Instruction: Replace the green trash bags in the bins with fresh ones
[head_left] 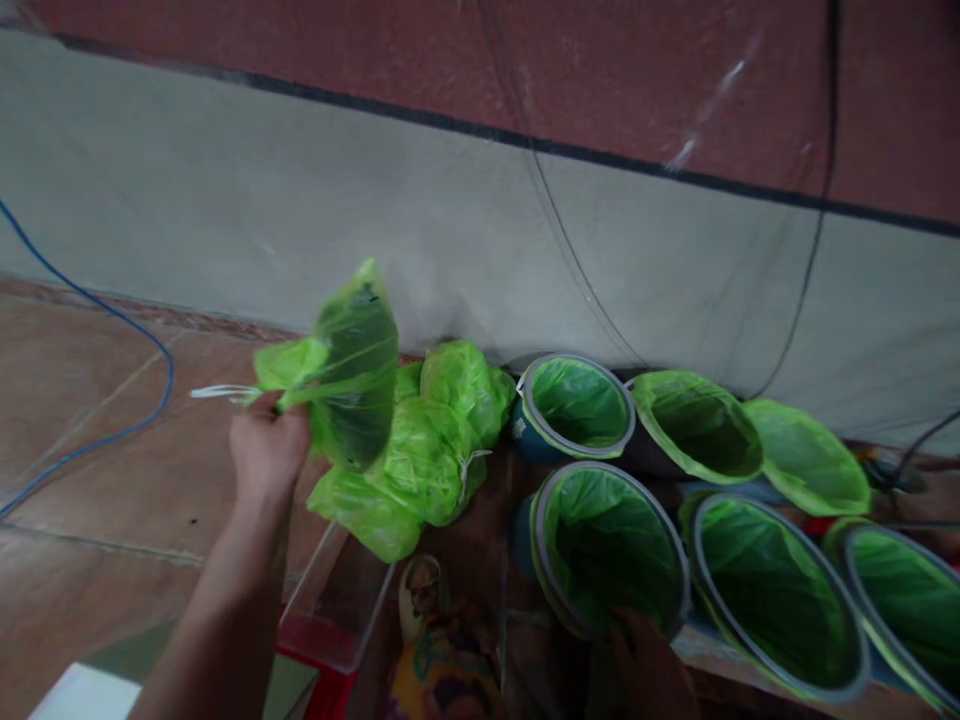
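Note:
My left hand (271,440) is closed around the gathered neck of a green trash bag (356,370), lifted off the floor. The bag bulges with something dark, and its white ties (223,391) stick out past my fist. Below and behind it lies a heap of green filled bags (431,455) against the wall. At the near rim of a lined trash bin (609,545) is my right hand (651,668), dim, its fingers curled over the edge. Green liner covers the inside of that bin, and its bottom is too dark to make out.
More lined bins stand in two rows on the right, including a back-row bin (577,405) and a front-row bin (776,595). A clear box with a red base (322,640) sits beside my foot (421,595). A blue cable (161,385) crosses the tiled floor at left.

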